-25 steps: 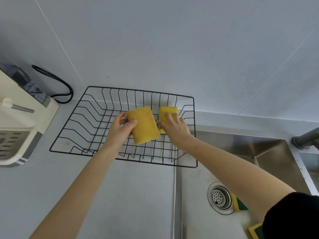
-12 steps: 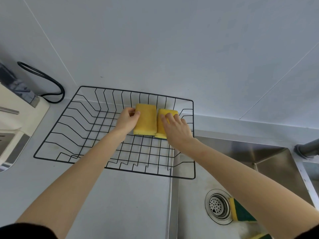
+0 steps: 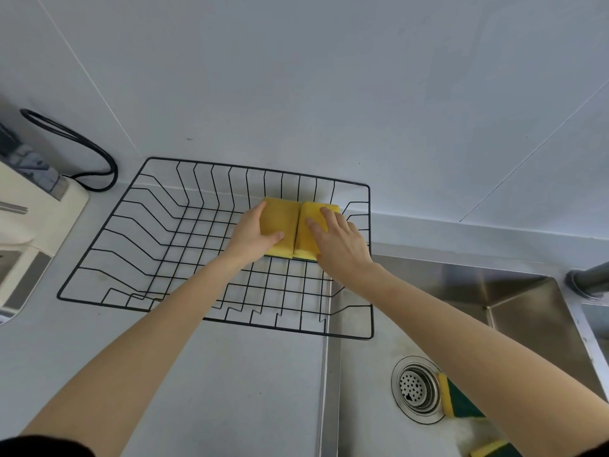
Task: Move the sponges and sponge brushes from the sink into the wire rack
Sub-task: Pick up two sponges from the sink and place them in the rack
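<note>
- Yellow sponges lie side by side, touching, at the back right of the wire rack (image 3: pixel 138 245) on the bench (image 3: pixel 230 390).
- Left hand (image 3: pixel 252 234) grips the left sponge (image 3: pixel 280 222), thumb on top.
- Right hand (image 3: pixel 342 244) rests straight fingers (image 3: pixel 326 214) on the right sponge (image 3: pixel 311 235).
- Another sponge (image 3: pixel 456 402) lies in the sink (image 3: pixel 527 311), beside the drain (image 3: pixel 417 389).

Loads of open room in the wire rack (image 3: pixel 138 245): the whole left and front of the grid is bare. The far-right corner is taken by two yellow sponges (image 3: pixel 280 225) side by side, touching. A cream appliance (image 3: pixel 29 232) and a black cable (image 3: pixel 82 150) crowd the rack's left. In the sink (image 3: pixel 362 374), a sponge (image 3: pixel 458 402) sits right beside the drain (image 3: pixel 417 389), probably touching.
</note>
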